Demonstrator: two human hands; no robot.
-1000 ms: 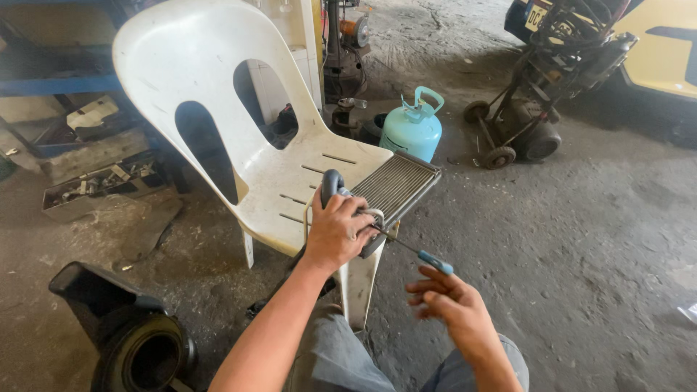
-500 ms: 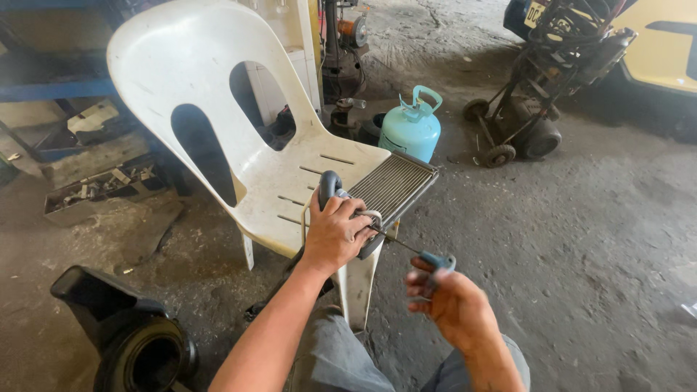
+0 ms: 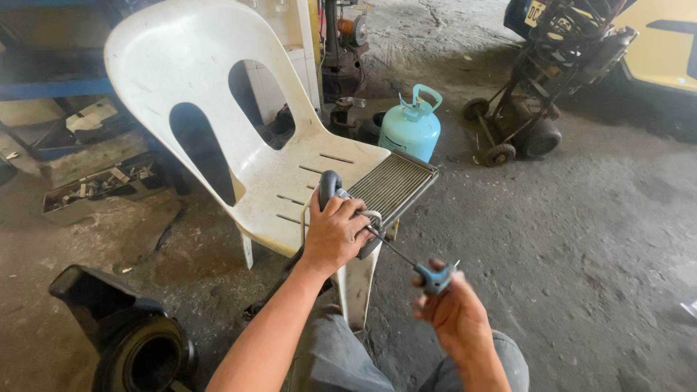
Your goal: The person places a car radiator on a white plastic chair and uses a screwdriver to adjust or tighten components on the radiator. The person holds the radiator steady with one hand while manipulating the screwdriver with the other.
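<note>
Right hand (image 3: 454,316) nearer (screwdriver (image 3: 414,265) gripped)

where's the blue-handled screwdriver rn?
In the head view, lower centre-right: the screwdriver is in the right hand, its shaft running up-left to the finned metal core, which the left hand holds on the white plastic chair.

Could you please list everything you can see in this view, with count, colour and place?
chair: one, white plastic, centre left
finned metal core: one, grey, on the chair seat's front edge
T-handle tool: one, blue grip, shaft reaching toward the core
gas cylinder: one, teal, floor behind the chair
wheeled cart: one, dark, upper right
black housing: one, lower left floor
left hand: on the core's near end
right hand: holding the tool handle
</note>
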